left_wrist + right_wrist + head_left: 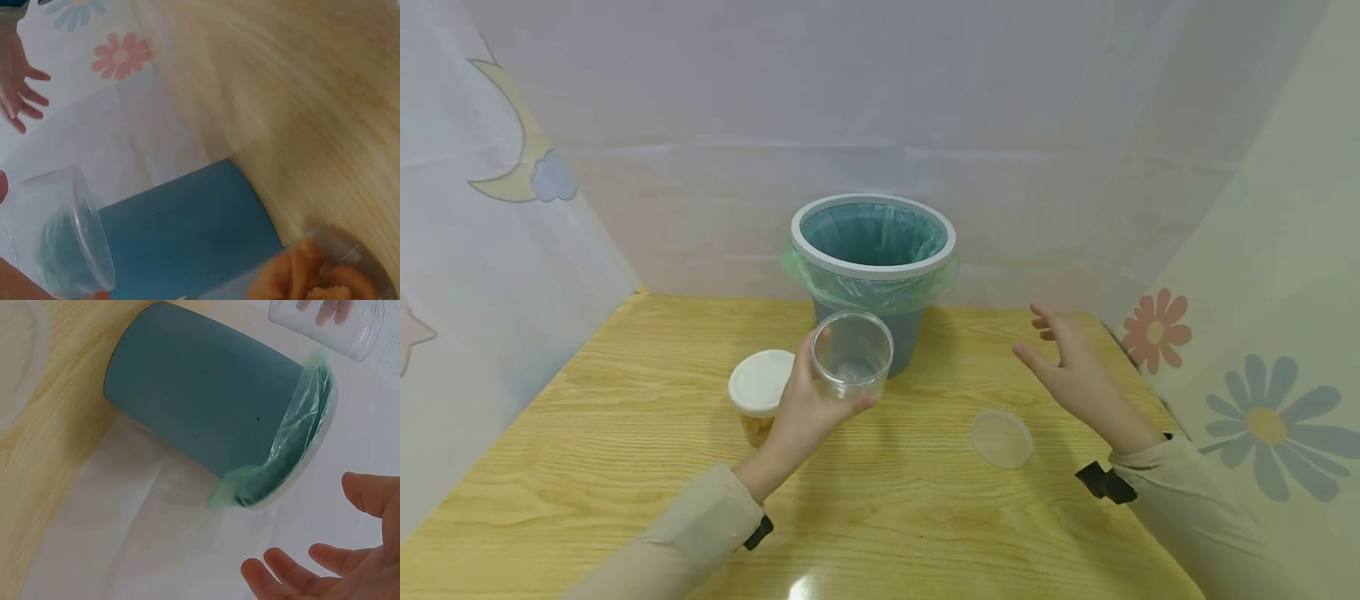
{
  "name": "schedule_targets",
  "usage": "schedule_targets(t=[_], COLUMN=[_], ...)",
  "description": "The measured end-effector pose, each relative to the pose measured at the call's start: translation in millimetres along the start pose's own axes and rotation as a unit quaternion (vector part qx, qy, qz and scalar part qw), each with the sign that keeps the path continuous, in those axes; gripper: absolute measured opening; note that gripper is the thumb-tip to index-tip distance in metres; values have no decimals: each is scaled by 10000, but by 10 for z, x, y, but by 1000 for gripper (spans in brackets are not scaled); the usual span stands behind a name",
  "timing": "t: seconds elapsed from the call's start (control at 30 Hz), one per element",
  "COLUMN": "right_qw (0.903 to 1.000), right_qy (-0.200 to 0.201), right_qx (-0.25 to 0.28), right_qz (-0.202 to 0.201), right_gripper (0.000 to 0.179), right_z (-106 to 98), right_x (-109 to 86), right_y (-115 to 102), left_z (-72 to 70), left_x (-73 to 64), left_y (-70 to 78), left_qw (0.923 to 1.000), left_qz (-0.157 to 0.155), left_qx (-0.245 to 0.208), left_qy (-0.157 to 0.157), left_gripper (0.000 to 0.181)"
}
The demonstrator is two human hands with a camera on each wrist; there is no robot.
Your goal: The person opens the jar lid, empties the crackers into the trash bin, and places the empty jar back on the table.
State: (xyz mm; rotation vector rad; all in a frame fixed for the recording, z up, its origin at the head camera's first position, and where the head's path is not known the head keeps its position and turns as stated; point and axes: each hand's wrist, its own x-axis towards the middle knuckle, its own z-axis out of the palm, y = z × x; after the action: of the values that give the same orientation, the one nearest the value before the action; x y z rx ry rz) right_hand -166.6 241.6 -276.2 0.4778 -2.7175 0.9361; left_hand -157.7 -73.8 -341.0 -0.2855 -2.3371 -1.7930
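My left hand (808, 410) grips a clear round plastic container (859, 367) by its side, raised over the table in front of the bin. Nothing shows inside the container, and its open mouth is tilted toward the head camera. To the right, my right hand (1078, 379) is held in the air, thumb and fingers spread, touching nothing. Below and left of it lies a translucent round lid (1002, 439), flat on the table. Partly behind my left wrist stands a jar with a white lid (762, 382); curled orange-brown pieces (300, 272) show through its wall in the left wrist view.
At the back of the wooden table (910, 517) stands a blue-grey bin (200, 394) with a light rim and a green plastic liner (842, 287) folded over it. Printed cloth walls (700, 100) close off the back and both sides.
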Motion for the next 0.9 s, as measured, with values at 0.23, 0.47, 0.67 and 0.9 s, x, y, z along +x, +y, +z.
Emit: schedule_targets(t=[0.23, 0.47, 0.67, 0.9], right_qw=[9999, 9999, 10000, 9998], right_qy=[15, -3, -22, -44], right_qx=[-116, -100, -42, -60], right_qz=[-61, -88, -78, -208], right_gripper=[63, 63, 62, 64], right_z=[77, 144, 179, 235], right_x=[-58, -103, -150, -217], right_y=[38, 95, 118, 173], left_z=[136, 227, 231, 246], left_x=[-80, -138, -146, -157], left_y=[-139, -224, -313, -443], left_qw=[9998, 9992, 9991, 9981], left_qz=[120, 346, -82, -306], left_qx=[-98, 28, 59, 74], left_qy=[-79, -205, -402, -527], left_gripper=[103, 101, 101, 106])
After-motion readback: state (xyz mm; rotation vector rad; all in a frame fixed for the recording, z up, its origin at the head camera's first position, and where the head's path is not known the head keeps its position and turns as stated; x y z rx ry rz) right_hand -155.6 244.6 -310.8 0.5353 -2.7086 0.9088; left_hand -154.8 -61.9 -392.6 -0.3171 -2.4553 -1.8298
